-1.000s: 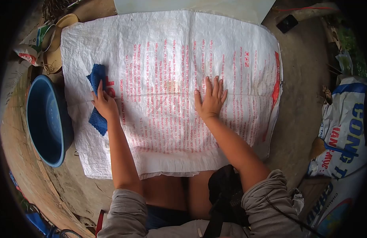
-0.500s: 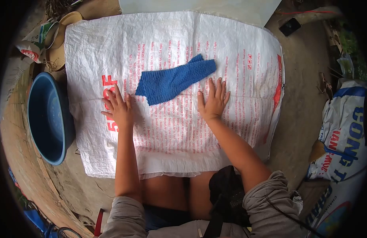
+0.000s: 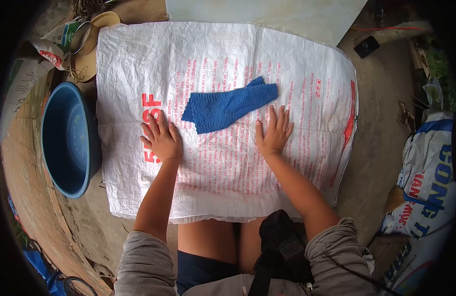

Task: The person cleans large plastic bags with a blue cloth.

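A blue textured cloth (image 3: 228, 107) lies bunched lengthwise on a white woven sack (image 3: 228, 44) printed with red text. My left hand (image 3: 163, 138) rests flat on the sack, left of the cloth, with fingers spread over the large red letters. To the lower right of the cloth, my right hand (image 3: 275, 132) also lies palm down, its fingers apart and their tips just below the cloth's right end. Neither hand holds anything.
A blue basin (image 3: 70, 140) stands left of the sack, below a straw hat (image 3: 87, 64). A black phone (image 3: 366, 47) lies on the ground at the upper right. A large printed bag (image 3: 420, 177) is at the right edge, and a pale board (image 3: 267, 15) at the top.
The view has shifted, so the sack and cloth appear farther right. My left hand has slid slightly on the sack and its fingers now angle more to the left.
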The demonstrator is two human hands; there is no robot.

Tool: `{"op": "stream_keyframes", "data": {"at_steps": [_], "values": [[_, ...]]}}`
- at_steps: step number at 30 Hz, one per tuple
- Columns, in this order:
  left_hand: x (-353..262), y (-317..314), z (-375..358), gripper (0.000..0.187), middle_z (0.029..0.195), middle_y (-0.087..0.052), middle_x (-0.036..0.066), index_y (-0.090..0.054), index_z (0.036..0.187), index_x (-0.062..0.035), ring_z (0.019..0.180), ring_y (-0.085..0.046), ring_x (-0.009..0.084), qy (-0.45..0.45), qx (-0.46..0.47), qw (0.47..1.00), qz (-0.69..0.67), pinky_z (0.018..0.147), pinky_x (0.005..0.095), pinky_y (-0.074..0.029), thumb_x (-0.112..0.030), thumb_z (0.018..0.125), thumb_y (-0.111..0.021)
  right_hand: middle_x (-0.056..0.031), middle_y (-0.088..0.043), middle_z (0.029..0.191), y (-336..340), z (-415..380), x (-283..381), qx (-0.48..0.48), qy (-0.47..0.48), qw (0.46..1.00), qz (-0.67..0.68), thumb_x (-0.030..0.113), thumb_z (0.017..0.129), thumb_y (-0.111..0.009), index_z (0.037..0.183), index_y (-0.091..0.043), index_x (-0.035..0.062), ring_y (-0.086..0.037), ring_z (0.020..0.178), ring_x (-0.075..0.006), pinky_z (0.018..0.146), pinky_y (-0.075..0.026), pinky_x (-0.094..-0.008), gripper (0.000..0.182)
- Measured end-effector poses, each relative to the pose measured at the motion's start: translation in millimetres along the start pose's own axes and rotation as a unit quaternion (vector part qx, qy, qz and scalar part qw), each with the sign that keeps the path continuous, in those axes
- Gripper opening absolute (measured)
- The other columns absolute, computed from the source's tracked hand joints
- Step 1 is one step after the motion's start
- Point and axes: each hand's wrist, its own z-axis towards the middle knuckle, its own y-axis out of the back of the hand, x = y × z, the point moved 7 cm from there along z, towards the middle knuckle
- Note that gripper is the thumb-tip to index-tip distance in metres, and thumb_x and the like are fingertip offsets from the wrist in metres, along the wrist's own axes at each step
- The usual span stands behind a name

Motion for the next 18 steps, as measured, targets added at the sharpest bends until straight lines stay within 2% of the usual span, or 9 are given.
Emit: {"op": "stream_keyframes", "data": {"at_steps": [5, 10, 13, 15, 16, 17, 18], "values": [[-1, 0, 1, 0.053, 0.16, -0.026, 0.009, -0.034, 0.151, -0.03, 0.148, -0.017, 0.0386, 0.008, 0.01, 1.0, 0.023, 0.114, 0.063, -0.01, -0.042, 0.1, -0.037, -0.0205, -0.027, 0.156, -2, -1, 0, -0.004, 0.004, 1.0, -0.005, 0.048, 0.093, -0.051, 0.148, -0.038, 0.0118, -0.02, 0.146, -0.0385, 0.114, -0.009, -0.0609, 0.067], [-3, 2, 2, 0.053, 0.16, -0.026, 0.011, -0.036, 0.151, -0.0279, 0.148, -0.015, 0.0407, 0.009, 0.019, 1.0, 0.005, 0.114, 0.0638, -0.008, -0.042, 0.099, -0.037, -0.0205, -0.026, 0.157, -1, -1, -2, -0.001, 0.001, 1.0, 0.003, 0.047, 0.093, -0.051, 0.148, -0.038, 0.0119, -0.02, 0.146, -0.0388, 0.114, -0.008, -0.0611, 0.066], [-5, 4, 3, 0.053, 0.159, -0.027, 0.011, -0.037, 0.15, -0.0267, 0.147, -0.016, 0.0411, 0.005, 0.011, 1.0, 0.008, 0.114, 0.0642, -0.009, -0.041, 0.099, -0.038, -0.0206, -0.025, 0.157, -4, 3, 0, 0.013, -0.015, 0.999, 0.046, 0.047, 0.094, -0.051, 0.148, -0.038, 0.0119, -0.018, 0.147, -0.0393, 0.115, -0.007, -0.0609, 0.066], [-5, 4, 2, 0.053, 0.159, -0.028, 0.012, -0.038, 0.15, -0.0264, 0.147, -0.017, 0.0414, 0.007, 0.008, 1.0, 0.006, 0.114, 0.0646, -0.009, -0.041, 0.099, -0.039, -0.0209, -0.025, 0.157, -12, 6, -3, 0.008, -0.097, 0.991, 0.092, 0.048, 0.095, -0.05, 0.148, -0.037, 0.0118, -0.015, 0.147, -0.0407, 0.115, -0.005, -0.0613, 0.066], [-4, 3, 2, 0.054, 0.159, -0.027, 0.012, -0.038, 0.15, -0.0262, 0.147, -0.017, 0.0416, 0.007, 0.01, 1.0, 0.003, 0.114, 0.065, -0.009, -0.042, 0.098, -0.039, -0.0229, -0.024, 0.156, -13, 12, 7, 0.001, -0.123, 0.986, 0.116, 0.051, 0.095, -0.048, 0.149, -0.033, 0.0105, -0.012, 0.147, -0.0443, 0.115, -0.004, -0.0622, 0.069], [-4, 3, 3, 0.054, 0.159, -0.027, 0.012, -0.038, 0.15, -0.0262, 0.147, -0.017, 0.0416, 0.006, 0.009, 1.0, 0.006, 0.114, 0.065, -0.009, -0.042, 0.098, -0.039, -0.0229, -0.024, 0.156, -16, 20, 20, 0.001, -0.124, 0.985, 0.119, 0.051, 0.095, -0.048, 0.149, -0.033, 0.0105, -0.012, 0.147, -0.0443, 0.115, -0.004, -0.0622, 0.069], [-4, 3, 2, 0.054, 0.159, -0.026, 0.011, -0.037, 0.15, -0.0267, 0.147, -0.016, 0.0409, 0.004, 0.009, 1.0, 0.012, 0.114, 0.0641, -0.01, -0.042, 0.099, -0.038, -0.0242, -0.024, 0.156, -20, 28, 33, -0.013, -0.123, 0.971, 0.203, 0.053, 0.095, -0.048, 0.15, -0.031, 0.0097, -0.012, 0.146, -0.0461, 0.114, -0.004, -0.063, 0.072]]}}
